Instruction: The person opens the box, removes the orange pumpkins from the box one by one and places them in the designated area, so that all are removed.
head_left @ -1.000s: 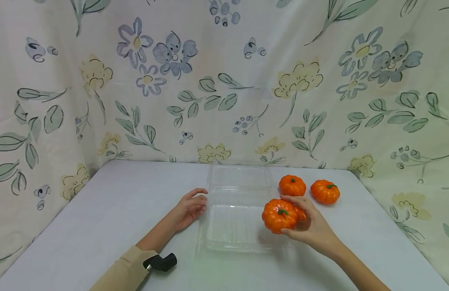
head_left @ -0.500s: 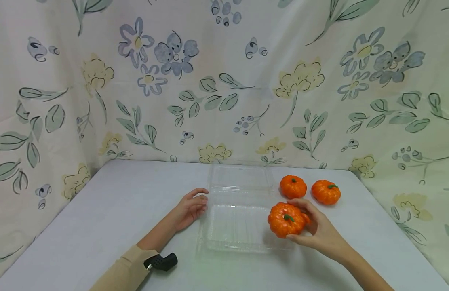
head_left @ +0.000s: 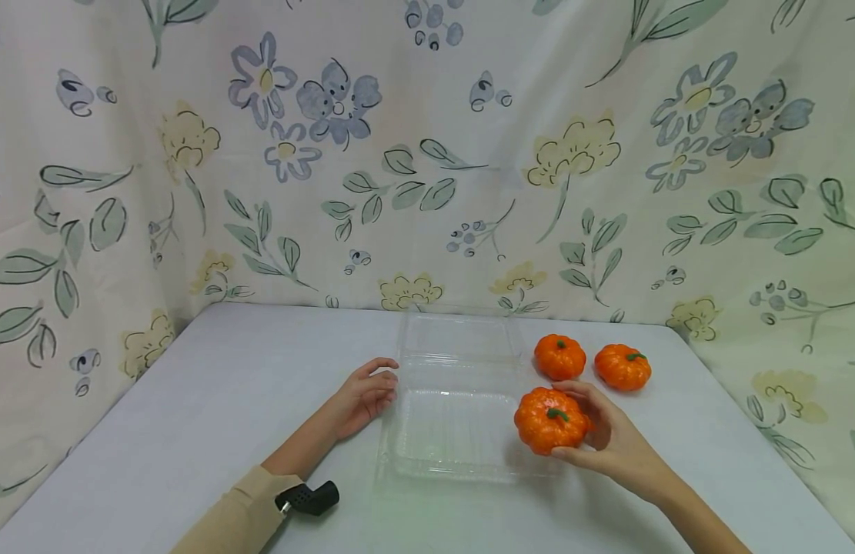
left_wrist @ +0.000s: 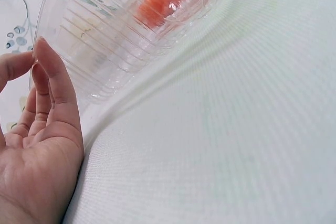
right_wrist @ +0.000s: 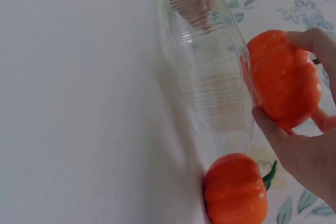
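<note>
My right hand [head_left: 610, 431] holds a small orange pumpkin [head_left: 550, 422] with a green stem, fingers and thumb curled round its side. The pumpkin is over the right rim of a clear plastic clamshell container [head_left: 455, 431], whose lid lies back. My left hand [head_left: 365, 398] rests on the table at the container's left side. In the left wrist view, that hand's thumb and a fingertip [left_wrist: 43, 45] pinch its clear rim. Another pumpkin [right_wrist: 236, 190] sits beside the container's right end in the right wrist view. The clamshell's interior shows through its clear ribbed wall [left_wrist: 100, 35].
Two more orange pumpkins, one [head_left: 560, 356] near the lid and one [head_left: 622, 367] farther right, sit on the white table [head_left: 261, 362]. A floral curtain [head_left: 413, 231] hangs behind it. A black device [head_left: 308, 498] is fixed at the left cuff.
My right hand has shifted a little right and toward me with the pumpkin, from over the container to its right rim. My left hand and the container stay in place.
</note>
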### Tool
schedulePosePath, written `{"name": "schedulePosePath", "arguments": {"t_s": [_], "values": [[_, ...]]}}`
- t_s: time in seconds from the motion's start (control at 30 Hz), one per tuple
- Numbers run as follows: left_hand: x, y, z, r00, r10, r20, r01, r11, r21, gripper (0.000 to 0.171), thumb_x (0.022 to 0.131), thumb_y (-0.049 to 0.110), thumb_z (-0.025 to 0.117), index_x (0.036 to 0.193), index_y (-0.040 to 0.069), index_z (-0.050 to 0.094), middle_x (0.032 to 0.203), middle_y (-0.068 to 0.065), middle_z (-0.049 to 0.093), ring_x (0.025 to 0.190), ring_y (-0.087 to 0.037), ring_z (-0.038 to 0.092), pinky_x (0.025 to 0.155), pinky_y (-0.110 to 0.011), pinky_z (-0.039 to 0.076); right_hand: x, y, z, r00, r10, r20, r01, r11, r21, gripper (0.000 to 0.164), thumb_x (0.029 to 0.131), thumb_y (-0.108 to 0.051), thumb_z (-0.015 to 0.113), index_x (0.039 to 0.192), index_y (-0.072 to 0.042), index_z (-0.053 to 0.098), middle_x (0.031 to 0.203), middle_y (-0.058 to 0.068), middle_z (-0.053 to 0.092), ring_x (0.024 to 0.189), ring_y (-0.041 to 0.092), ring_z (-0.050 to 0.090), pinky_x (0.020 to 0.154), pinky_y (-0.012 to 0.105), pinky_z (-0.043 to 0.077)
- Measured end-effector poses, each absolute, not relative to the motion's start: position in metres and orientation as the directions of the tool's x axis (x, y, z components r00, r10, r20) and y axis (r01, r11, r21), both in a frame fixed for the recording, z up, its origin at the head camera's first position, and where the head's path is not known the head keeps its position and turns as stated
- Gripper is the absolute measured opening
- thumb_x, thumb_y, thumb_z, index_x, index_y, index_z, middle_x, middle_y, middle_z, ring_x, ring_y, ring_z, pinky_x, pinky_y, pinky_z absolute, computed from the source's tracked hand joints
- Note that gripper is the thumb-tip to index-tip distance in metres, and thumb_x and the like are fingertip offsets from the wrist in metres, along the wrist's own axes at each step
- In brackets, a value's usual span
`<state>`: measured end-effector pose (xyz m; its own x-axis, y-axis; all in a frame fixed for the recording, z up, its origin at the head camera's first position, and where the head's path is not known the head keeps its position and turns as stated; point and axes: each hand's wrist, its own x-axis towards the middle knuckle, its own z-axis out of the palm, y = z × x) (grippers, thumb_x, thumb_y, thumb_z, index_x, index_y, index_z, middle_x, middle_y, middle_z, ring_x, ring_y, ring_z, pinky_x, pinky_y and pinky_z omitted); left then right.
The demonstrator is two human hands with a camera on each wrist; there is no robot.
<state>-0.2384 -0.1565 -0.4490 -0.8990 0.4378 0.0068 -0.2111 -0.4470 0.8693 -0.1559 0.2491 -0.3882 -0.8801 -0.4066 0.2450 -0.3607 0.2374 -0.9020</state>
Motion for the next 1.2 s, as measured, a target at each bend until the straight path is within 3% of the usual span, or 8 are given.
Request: {"name": "schedulePosePath", "arguments": {"t_s": [0.37, 0.73, 0.9, 1.03, 1.13, 1.2], "values": [[-0.239, -0.156, -0.449, -0.897, 0.441, 0.005, -0.213, -0.443, 0.871, 0.025, 0.104, -0.007, 0.043, 0.122, 0.01, 0.05, 0.09, 0.003, 0.062, 0.073, -0.006, 0.063, 0.069, -0.014, 0.055, -0.155, 0.25, -0.389, -0.931, -0.32, 0.174, -0.268, 0.279, -0.922, 0.062, 0.093, -0.005, 0.077, 0.147, -0.002, 0.046, 0.138, -0.005, 0.057, 0.122, -0.003, 0.057, 0.096, 0.017, 0.054], [-0.238, -0.155, -0.448, -0.897, 0.442, 0.005, -0.213, -0.442, 0.872, 0.026, 0.102, -0.007, 0.044, 0.121, 0.01, 0.051, 0.088, 0.004, 0.061, 0.073, -0.006, 0.062, 0.067, -0.014, 0.054, -0.158, 0.261, -0.382, -0.929, -0.349, 0.12, -0.255, 0.371, -0.893, 0.064, 0.095, -0.011, 0.076, 0.15, -0.006, 0.045, 0.149, 0.022, 0.051, 0.119, -0.004, 0.058, 0.092, 0.022, 0.057], [-0.238, -0.155, -0.448, -0.896, 0.444, 0.007, -0.215, -0.447, 0.869, 0.026, 0.102, -0.007, 0.044, 0.12, 0.01, 0.051, 0.088, 0.004, 0.062, 0.073, -0.006, 0.062, 0.068, -0.015, 0.054, -0.16, 0.268, -0.379, -0.922, -0.37, 0.112, -0.262, 0.385, -0.885, 0.062, 0.095, -0.011, 0.077, 0.149, -0.003, 0.048, 0.148, 0.019, 0.054, 0.119, -0.007, 0.059, 0.092, 0.021, 0.056], [-0.238, -0.156, -0.448, -0.896, 0.443, 0.005, -0.213, -0.442, 0.871, 0.026, 0.102, -0.006, 0.045, 0.121, 0.01, 0.05, 0.089, 0.004, 0.062, 0.073, -0.006, 0.063, 0.068, -0.014, 0.054, -0.162, 0.273, -0.377, -0.93, -0.353, 0.102, -0.25, 0.403, -0.88, 0.061, 0.094, -0.011, 0.077, 0.149, -0.004, 0.05, 0.145, 0.01, 0.056, 0.126, 0.012, 0.061, 0.091, 0.023, 0.058], [-0.238, -0.156, -0.448, -0.896, 0.444, 0.005, -0.213, -0.44, 0.873, 0.026, 0.102, -0.006, 0.045, 0.122, 0.01, 0.05, 0.089, 0.004, 0.062, 0.073, -0.005, 0.063, 0.069, -0.014, 0.054, -0.164, 0.276, -0.375, -0.937, -0.333, 0.101, -0.245, 0.425, -0.872, 0.062, 0.095, -0.013, 0.078, 0.149, -0.005, 0.05, 0.146, 0.012, 0.054, 0.132, 0.035, 0.057, 0.091, 0.021, 0.057], [-0.238, -0.157, -0.448, -0.895, 0.446, 0.006, -0.213, -0.44, 0.873, 0.026, 0.102, -0.006, 0.045, 0.122, 0.01, 0.05, 0.09, 0.004, 0.062, 0.073, -0.005, 0.063, 0.069, -0.014, 0.055, -0.165, 0.278, -0.374, -0.94, -0.324, 0.106, -0.25, 0.444, -0.86, 0.062, 0.094, -0.013, 0.078, 0.149, -0.005, 0.05, 0.147, 0.015, 0.052, 0.133, 0.042, 0.055, 0.093, 0.019, 0.054]]}}
